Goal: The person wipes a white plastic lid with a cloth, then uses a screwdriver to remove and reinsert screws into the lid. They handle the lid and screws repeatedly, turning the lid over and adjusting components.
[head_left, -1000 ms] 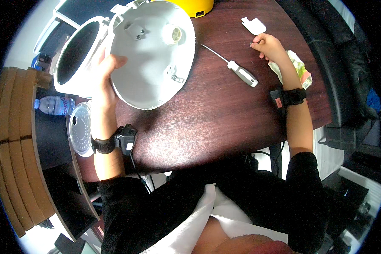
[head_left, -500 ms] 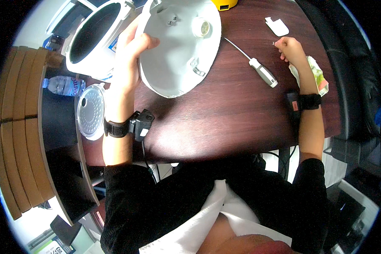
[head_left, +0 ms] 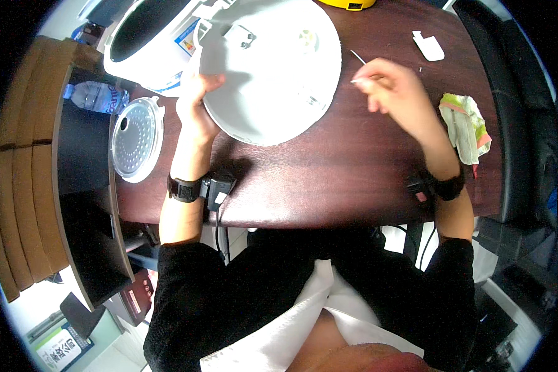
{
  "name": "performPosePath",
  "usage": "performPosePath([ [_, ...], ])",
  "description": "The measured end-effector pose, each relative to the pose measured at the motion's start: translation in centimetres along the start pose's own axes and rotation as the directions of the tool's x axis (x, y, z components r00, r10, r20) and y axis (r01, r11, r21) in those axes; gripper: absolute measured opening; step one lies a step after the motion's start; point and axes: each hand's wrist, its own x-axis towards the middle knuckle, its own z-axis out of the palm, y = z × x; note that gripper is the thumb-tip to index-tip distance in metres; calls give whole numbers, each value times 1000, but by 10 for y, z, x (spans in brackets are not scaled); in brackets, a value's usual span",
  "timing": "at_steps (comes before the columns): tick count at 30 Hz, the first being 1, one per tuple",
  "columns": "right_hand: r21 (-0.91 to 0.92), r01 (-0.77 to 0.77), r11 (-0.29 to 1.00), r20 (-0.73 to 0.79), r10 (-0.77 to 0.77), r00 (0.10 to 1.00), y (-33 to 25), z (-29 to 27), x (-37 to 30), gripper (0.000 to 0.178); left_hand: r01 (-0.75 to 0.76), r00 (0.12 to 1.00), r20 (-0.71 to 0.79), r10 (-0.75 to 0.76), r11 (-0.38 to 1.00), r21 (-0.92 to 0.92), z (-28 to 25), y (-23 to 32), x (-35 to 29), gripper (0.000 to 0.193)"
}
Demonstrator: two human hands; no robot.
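Note:
My left hand [head_left: 198, 111] grips the left rim of a white round appliance lid [head_left: 266, 87], thumb over the edge. The lid's hollow inside faces me, tilted, with a round fitting [head_left: 307, 40] and small metal parts [head_left: 247, 42] in it. My right hand [head_left: 390, 87], slightly blurred, is in the air right of the lid. Its fingertips are pinched together at a tiny pale thing too small to make out. Below that hand lies a screwdriver, only its thin shaft [head_left: 357, 57] showing; the hand hides its handle.
A white appliance body [head_left: 136, 74] with a dark opening stands at the back left. Nearby are a clear perforated disc [head_left: 137, 139] and a water bottle [head_left: 96, 97]. A white plastic piece [head_left: 429, 46], a tiny bit [head_left: 420, 69] and a crumpled cloth [head_left: 466, 127] lie on the right.
My right hand has moved left from beside the white plastic piece toward the lid, covering the screwdriver's handle. The lid, still in my left hand, has turned more toward me.

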Motion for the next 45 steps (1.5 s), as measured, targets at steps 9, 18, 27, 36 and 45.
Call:
performPosePath([
  [9, -37, 101, 994, 21, -101, 995, -11, 62, 27, 9, -319, 945, 157, 287, 913, 253, -32, -32, -5, 32],
  [18, -6, -15, 1000, 26, 15, 1000, -9, 64, 29, 9, -157, 981, 129, 148, 986, 60, -10, -12, -3, 41],
  [27, -23, -48, 999, 70, 50, 996, -10, 65, 29, 9, -95, 995, 44, 92, 993, 63, -8, -12, -7, 44],
  [36, -133, 37, 990, 26, -34, 999, -5, 66, 29, 8, -299, 952, 130, 277, 932, 205, -1, -5, -7, 46],
  [45, -437, -4, 899, -33, -12, 999, -24, 70, 29, 17, -147, 986, 87, 142, 988, 43, 2, -2, -8, 50],
])
